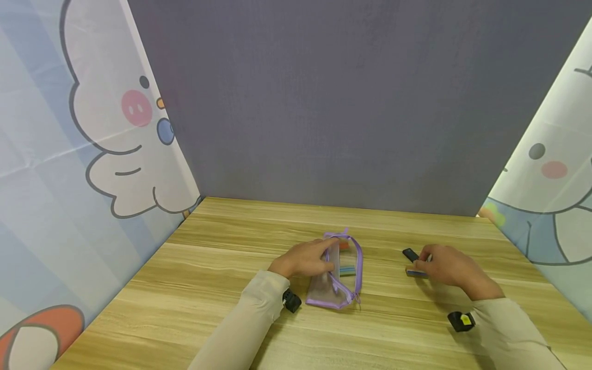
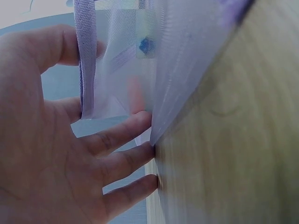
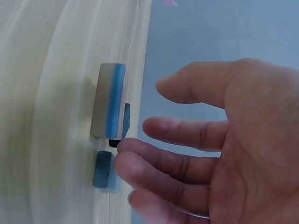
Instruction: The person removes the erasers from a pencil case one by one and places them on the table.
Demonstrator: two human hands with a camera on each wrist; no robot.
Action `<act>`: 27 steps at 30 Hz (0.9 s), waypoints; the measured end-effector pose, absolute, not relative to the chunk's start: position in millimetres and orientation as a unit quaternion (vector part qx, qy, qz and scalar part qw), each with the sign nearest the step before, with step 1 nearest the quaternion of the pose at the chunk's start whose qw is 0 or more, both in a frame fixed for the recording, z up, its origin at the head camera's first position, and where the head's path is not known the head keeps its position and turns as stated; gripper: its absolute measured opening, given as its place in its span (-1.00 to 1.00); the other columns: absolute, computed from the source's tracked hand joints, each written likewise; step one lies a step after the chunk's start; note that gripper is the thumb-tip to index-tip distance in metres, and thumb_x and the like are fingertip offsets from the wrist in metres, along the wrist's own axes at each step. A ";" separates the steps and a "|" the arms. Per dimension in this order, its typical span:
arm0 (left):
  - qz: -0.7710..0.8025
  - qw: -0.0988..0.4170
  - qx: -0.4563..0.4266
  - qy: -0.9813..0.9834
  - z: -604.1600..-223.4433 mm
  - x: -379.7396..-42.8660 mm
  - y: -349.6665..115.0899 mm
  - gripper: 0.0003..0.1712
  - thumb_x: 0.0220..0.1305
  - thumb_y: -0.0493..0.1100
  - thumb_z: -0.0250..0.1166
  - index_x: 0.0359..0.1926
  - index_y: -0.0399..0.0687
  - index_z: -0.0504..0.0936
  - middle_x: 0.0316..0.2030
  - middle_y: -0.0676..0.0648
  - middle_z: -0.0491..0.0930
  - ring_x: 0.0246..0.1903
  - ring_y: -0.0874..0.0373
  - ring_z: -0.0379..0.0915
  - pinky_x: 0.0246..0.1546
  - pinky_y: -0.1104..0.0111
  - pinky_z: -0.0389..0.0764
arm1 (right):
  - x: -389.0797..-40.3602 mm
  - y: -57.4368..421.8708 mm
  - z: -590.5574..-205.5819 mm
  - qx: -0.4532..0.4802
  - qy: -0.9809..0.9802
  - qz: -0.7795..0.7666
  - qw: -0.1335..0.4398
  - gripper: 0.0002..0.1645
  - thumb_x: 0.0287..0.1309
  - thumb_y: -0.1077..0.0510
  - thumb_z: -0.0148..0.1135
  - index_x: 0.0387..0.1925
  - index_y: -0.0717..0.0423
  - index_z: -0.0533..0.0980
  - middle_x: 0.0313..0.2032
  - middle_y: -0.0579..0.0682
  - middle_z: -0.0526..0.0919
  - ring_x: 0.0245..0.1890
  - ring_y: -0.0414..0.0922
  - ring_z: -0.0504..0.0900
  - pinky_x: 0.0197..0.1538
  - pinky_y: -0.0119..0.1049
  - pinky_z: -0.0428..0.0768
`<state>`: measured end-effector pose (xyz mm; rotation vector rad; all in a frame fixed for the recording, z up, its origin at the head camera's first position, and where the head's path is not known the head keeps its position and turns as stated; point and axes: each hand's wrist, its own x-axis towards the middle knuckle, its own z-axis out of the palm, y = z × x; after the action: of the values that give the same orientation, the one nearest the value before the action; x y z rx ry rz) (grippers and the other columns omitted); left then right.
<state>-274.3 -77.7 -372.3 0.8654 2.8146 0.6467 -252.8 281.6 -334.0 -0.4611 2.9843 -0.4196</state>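
A translucent mesh pouch (image 1: pixel 319 290) with lilac zipper edging stands on the table, its mouth spread wide. My left hand (image 1: pixel 306 259) holds its left rim; in the left wrist view the thumb and index finger hook behind the lilac band (image 2: pixel 85 60), with the other fingers along the mesh outside. Inside lie an orange-red item (image 1: pixel 344 246) and a green-and-blue striped item (image 1: pixel 347 270). My right hand (image 1: pixel 446 264) hovers, thumb and fingers apart, over a small blue-striped block (image 3: pixel 108 100). Beside that block are a dark flat piece (image 1: pixel 409 254) and a short grey-blue block (image 3: pixel 103 170).
The wood-grain table (image 1: pixel 208 318) runs back to a dark grey panel (image 1: pixel 314 103). Cartoon-printed cloths hang at the left (image 1: pixel 41 169) and right sides. Small black cameras sit on the left wrist (image 1: pixel 291 300) and right wrist (image 1: pixel 461 321).
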 end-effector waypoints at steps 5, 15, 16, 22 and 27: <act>0.220 0.063 0.287 0.930 -371.9 -274.2 -78.2 -0.13 0.22 0.12 0.20 0.55 0.46 0.14 0.35 0.03 0.42 0.19 0.08 0.43 0.08 0.07 0.51 | -252.9 276.3 -333.7 -0.166 0.974 -0.147 0.038 -0.74 0.34 -0.04 0.19 -0.25 0.06 0.61 -0.37 -0.10 0.64 -0.48 -0.15 0.45 -0.38 -0.16 0.43; 0.222 0.062 0.281 0.932 -372.5 -274.4 -75.7 -0.13 0.21 0.11 0.21 0.54 0.46 0.15 0.31 0.03 0.45 0.12 0.13 0.46 0.02 0.13 0.53 | -254.1 267.6 -328.4 -0.180 0.966 -0.175 0.059 -0.72 0.39 -0.03 0.15 -0.22 0.11 0.59 -0.47 -0.12 0.55 -0.52 -0.14 0.40 -0.40 -0.19 0.38; 0.223 0.062 0.281 0.931 -372.5 -274.4 -75.6 -0.12 0.20 0.11 0.22 0.54 0.47 0.15 0.31 0.04 0.45 0.12 0.13 0.46 0.02 0.13 0.53 | -254.2 267.3 -328.0 -0.183 0.965 -0.178 0.063 -0.72 0.39 -0.02 0.15 -0.21 0.12 0.59 -0.44 -0.12 0.56 -0.50 -0.14 0.41 -0.39 -0.19 0.39; 0.230 0.065 0.285 0.928 -372.4 -274.9 -76.0 -0.12 0.21 0.11 0.23 0.54 0.46 0.15 0.31 0.04 0.45 0.12 0.14 0.47 0.01 0.14 0.53 | -256.9 261.0 -325.7 -0.203 0.960 -0.180 0.073 -0.71 0.38 -0.02 0.16 -0.17 0.13 0.61 -0.30 -0.10 0.63 -0.40 -0.17 0.48 -0.29 -0.17 0.47; 0.229 0.061 0.294 0.926 -371.7 -275.1 -76.3 -0.13 0.21 0.09 0.22 0.55 0.41 0.16 0.28 0.03 0.47 0.07 0.17 0.48 0.00 0.17 0.54 | -258.8 246.9 -322.2 -0.215 0.950 -0.209 0.088 -0.74 0.39 0.02 0.17 -0.17 0.14 0.60 -0.32 -0.09 0.62 -0.44 -0.16 0.49 -0.34 -0.18 0.47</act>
<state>-275.1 -76.3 -371.7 0.8883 2.8012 0.6919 -258.8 246.9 -322.2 -0.6388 2.8271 -0.6226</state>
